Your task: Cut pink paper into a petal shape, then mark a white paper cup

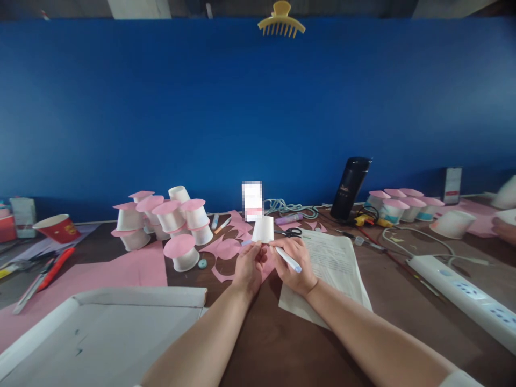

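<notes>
My left hand (249, 270) has its fingers closed on the lower edge of a small white paper cup (263, 229), held upside down in front of me. In my right hand (296, 269) a white marker pen (288, 259) with a blue end is gripped, its tip side close to the cup's rim. The tip itself is hidden by my fingers. Below and to the left of the cup lie pink paper scraps (223, 248) with round cut-outs. A printed sheet (332, 258) lies partly under my right forearm, and black-handled scissors (293, 232) rest just behind that hand.
At left stand several stacked white cups with pink paper discs (179, 246), a red cup (58, 228), a red utility knife (55, 269) and a white box lid (121, 322). Rightward are a black tumbler (350, 188), more pink-topped cups (393, 209) and a power strip (463, 295). A blue partition (226, 107) stands behind.
</notes>
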A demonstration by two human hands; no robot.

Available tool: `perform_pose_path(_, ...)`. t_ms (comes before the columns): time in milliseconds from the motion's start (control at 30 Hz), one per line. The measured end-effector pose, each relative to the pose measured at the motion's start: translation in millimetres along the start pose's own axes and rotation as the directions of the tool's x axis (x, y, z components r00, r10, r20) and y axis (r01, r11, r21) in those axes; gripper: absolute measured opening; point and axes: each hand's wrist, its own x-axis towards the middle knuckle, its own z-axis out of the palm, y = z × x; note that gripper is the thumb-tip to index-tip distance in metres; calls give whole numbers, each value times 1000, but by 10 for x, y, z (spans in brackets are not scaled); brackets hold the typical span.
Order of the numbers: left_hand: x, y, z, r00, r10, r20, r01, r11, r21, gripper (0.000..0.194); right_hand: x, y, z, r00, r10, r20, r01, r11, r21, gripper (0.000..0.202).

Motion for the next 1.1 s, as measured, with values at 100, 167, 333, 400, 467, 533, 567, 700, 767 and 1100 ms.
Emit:
perform_pose_path(100,-14,14,13,1000,5,-27,-5,1000,9,17,-3,16,-13,999,27,-30,-27,1000,7,12)
perform_pose_path(167,-19,18,17,1000,2,-24,-1,1000,31,19,-7,24,-15,999,32,-24,-32,999,10,11)
perform_pose_path(333,-12,11,-3,1000,-6,18,5,998,61,22,-12,11,0,1000,-2,10,2,1000,5,10)
perform_pose_path(400,-14,12,-4,999,-14,30,12,998,66,23,-11,6,7,1000,-11,22,12,1000,-5,10)
perform_pose_path(467,-19,19,3,1000,-18,21,17,998,68,23,-8,9,11,1000,-10,22,10,1000,-13,11)
perform_pose_path(533,-22,27,10,1000,-20,1,19,998,66,23,-5,16,10,1000,1,12,-1,1000,-20,12)
perform_pose_path(567,-22,29,11,1000,-19,-9,20,998,63,23,-4,17,8,1000,7,9,-7,1000,-22,12)
perform_pose_path(700,-3,24,-13,1000,-23,-4,23,998,54,23,1,4,-3,1000,2,19,-2,1000,-18,11)
perform_pose_path(767,5,18,-26,1000,-23,11,23,998,52,22,3,-7,-5,999,-15,28,16,1000,-13,10)
perform_pose_path(1100,-24,24,3,1000,-26,-1,26,997,67,21,3,6,8,1000,-21,-20,20,1000,-22,14)
